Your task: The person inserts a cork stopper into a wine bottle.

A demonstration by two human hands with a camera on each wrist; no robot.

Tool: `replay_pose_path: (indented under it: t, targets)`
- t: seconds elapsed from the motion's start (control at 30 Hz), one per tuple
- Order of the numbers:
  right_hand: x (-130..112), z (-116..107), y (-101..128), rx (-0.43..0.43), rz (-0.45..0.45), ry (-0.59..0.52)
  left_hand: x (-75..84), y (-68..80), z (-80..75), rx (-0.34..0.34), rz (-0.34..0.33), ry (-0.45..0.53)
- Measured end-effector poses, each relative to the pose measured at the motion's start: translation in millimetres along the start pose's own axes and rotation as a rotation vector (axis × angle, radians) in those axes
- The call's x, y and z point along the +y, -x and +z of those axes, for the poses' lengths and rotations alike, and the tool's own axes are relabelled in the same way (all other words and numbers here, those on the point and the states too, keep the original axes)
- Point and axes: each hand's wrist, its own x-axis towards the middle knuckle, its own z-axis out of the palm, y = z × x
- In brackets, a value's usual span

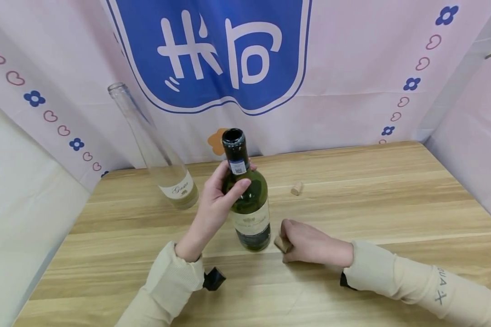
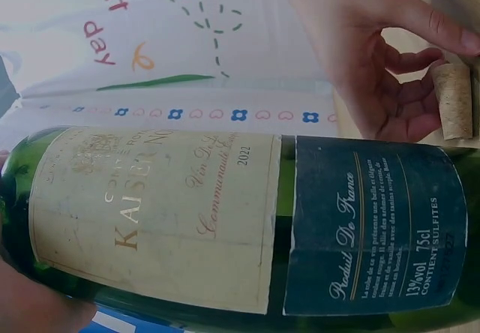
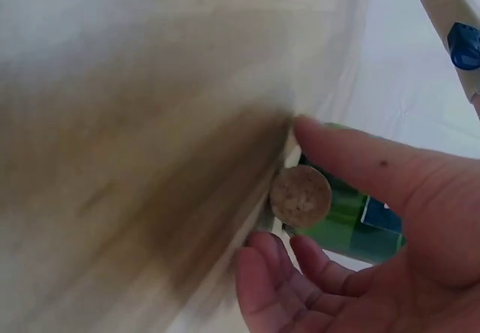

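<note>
A green wine bottle [image 1: 251, 200] stands upright on the wooden table, with a cream and dark label. My left hand [image 1: 218, 195] grips it around the shoulder and lower neck, thumb in front. The bottle mouth is uncovered. Just right of its base, my right hand [image 1: 308, 243] has thumb and fingers curled round a cork [image 1: 283, 244], close to the tabletop. In the right wrist view the round end of that cork [image 3: 300, 196] shows between thumb and fingers. The left wrist view shows the cork [image 2: 454, 100] beside the fingers, beyond the bottle labels [image 2: 165, 220].
A clear, tall-necked bottle [image 1: 172, 175] stands at the back left. Another cork [image 1: 297, 188] is on the table [image 1: 393, 190], behind the right hand. A printed cloth [image 1: 352, 68] hangs along the back edge.
</note>
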Motion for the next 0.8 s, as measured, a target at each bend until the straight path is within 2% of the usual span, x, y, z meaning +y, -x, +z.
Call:
replay_pose_path:
  t: [0.23, 0.33, 0.47, 0.63, 0.8]
  targets:
    - [2.3, -3.9, -0.4, 0.02, -0.017, 0.029, -0.7, -1.0, 1.4, -0.001, 0.009, -0.003]
    - [1.8, -12.2, -1.3, 0.035, 0.01, 0.031, -0.6, -1.2, 1.7, 0.001, 0.008, -0.003]
    - [-3.0, -31.2, -3.0, 0.081, 0.025, 0.001, -1.4, -1.1, 1.2, 0.005, 0.005, -0.007]
    - [-14.2, -62.7, -4.5, 0.184, -0.072, 0.04, -2.2, -0.8, 0.5, 0.008, 0.003, -0.009]
    - [-29.8, -94.8, -4.0, 0.24, -0.112, 0.08, -2.7, -0.2, -0.1, 0.002, 0.014, -0.007]
